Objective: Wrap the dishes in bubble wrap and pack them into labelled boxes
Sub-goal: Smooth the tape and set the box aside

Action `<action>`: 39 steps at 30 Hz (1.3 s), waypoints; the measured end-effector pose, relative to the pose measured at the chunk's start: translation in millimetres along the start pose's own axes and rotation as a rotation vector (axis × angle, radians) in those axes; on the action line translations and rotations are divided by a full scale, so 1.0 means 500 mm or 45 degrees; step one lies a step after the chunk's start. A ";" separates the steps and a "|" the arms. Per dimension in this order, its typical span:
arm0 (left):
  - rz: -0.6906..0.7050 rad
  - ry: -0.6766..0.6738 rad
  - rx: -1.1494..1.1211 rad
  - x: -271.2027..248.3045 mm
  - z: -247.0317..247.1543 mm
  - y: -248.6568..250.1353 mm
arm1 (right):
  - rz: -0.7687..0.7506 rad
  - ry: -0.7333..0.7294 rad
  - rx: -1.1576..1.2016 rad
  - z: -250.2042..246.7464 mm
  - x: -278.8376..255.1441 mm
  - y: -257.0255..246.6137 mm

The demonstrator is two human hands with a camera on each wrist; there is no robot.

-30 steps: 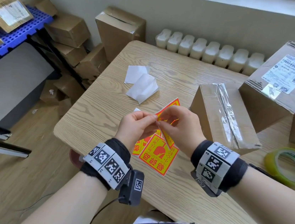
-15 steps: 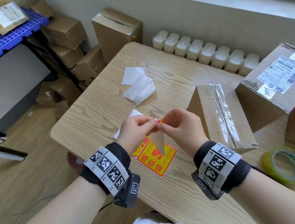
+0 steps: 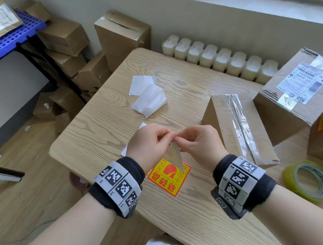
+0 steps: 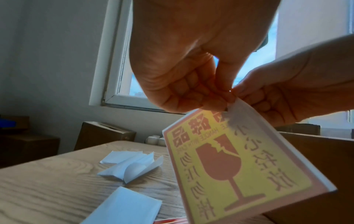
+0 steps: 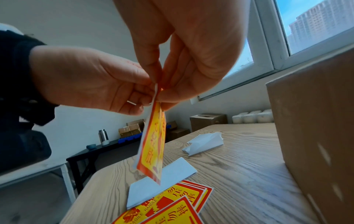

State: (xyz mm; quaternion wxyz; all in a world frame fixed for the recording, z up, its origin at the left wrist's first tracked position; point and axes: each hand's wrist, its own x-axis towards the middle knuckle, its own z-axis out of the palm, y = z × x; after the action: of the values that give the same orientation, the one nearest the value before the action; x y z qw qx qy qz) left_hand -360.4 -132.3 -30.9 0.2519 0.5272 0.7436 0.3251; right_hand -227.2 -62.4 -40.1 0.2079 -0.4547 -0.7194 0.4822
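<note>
A yellow-and-orange fragile sticker [image 3: 175, 157] hangs by its top corner above the wooden table [image 3: 202, 82], its pale back towards me. My left hand [image 3: 167, 139] and right hand [image 3: 182, 138] both pinch that corner, fingertips meeting. In the left wrist view the sticker [image 4: 239, 166] shows its broken-glass print, and the white backing lifts slightly at the pinched corner. In the right wrist view the sticker [image 5: 153, 144] hangs edge-on. Under my hands lies a small stack of like stickers [image 3: 169, 179]. A brown box sealed with clear tape [image 3: 239, 128] stands just right of my right hand.
Loose white backing papers [image 3: 149, 98] lie at the table's far left, and another sheet [image 5: 162, 177] lies under the hanging sticker. A big box with a shipping label [image 3: 303, 89] stands at the back right. A yellow-green tape roll [image 3: 310, 181] lies at the right. Cardboard boxes [image 3: 65, 37] pile up on the floor to the left.
The sticker has swung from showing its printed face to hanging down with its pale back towards me. Both hands have closed in on its top corner and risen slightly.
</note>
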 end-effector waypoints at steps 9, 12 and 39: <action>-0.179 0.130 -0.162 0.045 -0.002 -0.025 | 0.268 0.179 0.411 -0.012 0.036 -0.017; -0.585 0.192 -0.478 0.086 -0.010 -0.069 | 0.337 0.267 0.562 -0.022 0.053 -0.029; -0.225 -0.156 0.087 0.197 -0.022 -0.087 | 0.340 0.400 0.847 -0.055 0.109 -0.040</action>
State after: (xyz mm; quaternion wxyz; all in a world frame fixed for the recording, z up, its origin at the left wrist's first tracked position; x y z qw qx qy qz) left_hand -426.6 -51.2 -59.3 0.3064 0.4867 0.7811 0.2432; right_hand -243.3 -4.4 -18.0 0.3869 -0.5204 -0.4176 0.6365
